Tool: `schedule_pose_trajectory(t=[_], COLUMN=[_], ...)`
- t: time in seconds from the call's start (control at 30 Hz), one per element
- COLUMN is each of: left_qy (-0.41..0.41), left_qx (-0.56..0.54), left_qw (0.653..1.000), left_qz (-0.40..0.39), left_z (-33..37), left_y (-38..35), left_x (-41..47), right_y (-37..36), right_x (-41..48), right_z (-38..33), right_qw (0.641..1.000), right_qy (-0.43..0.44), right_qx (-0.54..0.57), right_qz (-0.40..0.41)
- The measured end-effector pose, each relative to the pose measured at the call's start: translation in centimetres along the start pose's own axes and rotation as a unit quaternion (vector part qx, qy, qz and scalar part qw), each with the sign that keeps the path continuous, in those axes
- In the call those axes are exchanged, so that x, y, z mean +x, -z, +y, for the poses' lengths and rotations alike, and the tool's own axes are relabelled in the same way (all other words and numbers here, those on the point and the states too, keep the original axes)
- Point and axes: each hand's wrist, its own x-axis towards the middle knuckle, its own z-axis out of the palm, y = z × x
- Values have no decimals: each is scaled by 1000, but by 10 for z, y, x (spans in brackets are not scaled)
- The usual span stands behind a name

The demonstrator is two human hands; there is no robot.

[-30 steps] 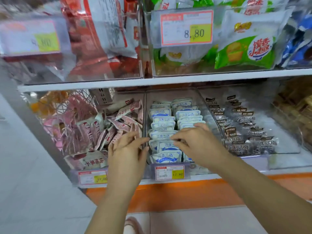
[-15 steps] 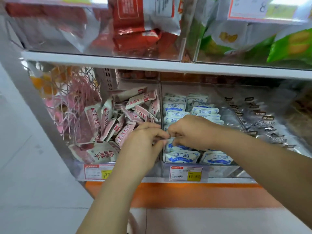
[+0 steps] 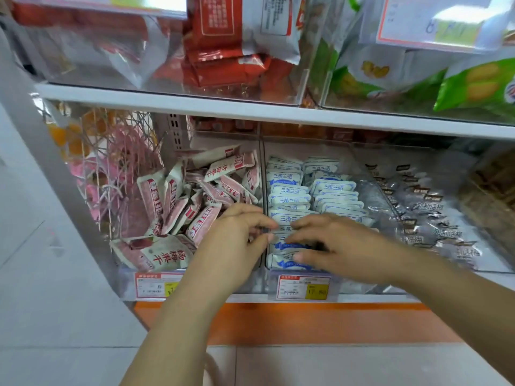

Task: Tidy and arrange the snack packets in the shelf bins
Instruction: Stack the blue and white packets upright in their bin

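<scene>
Meeting at the divider (image 3: pixel 262 168), both hands nearly touch. Left hand (image 3: pixel 234 240) curls its fingers; its hold is unclear. Right hand (image 3: pixel 337 246) lies over the front blue packets (image 3: pixel 287 190) in the middle bin (image 3: pixel 373 190); its grip is unclear.

The white lower shelf (image 3: pixel 370 298) carried three clear bins side by side: the left bin (image 3: pixel 128 284) heaped with pink-and-white packets (image 3: pixel 211 188) lying at all angles, the middle bin (image 3: pixel 306 147) with blue-and-white packets (image 3: pixel 289 188) in two overlapping rows, and the right bin (image 3: pixel 418 154) with silvery packets (image 3: pixel 434 207). A price tag (image 3: pixel 160 285) hung on the front of the left bin and a second price tag (image 3: pixel 303 286) on the front of the middle one. The upper shelf (image 3: pixel 195 105) bore more clear bins (image 3: pixel 92 65), one holding red packets (image 3: pixel 223 59) and, beside it, one holding green packets (image 3: pixel 479 84)
</scene>
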Motion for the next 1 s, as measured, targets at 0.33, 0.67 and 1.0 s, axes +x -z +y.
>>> schedule_pose_trajectory(t=[0.33,0.67,1.0], left_qy=[7,0,6], left_qx=[-24,-11,-9], left_qw=[1000,1000,999], left_qz=[-2,28,32], left_z=[3,4,4], left_y=[-3,-5,-5], left_x=[-2,4,9], right_y=[-21,3,6], right_x=[26,32,65], right_z=[5,9,17], right_qw=[999,998,997], right_qy=[8,-21,-20], right_qx=[-27,-2,-75], right_qz=[-20,67,27])
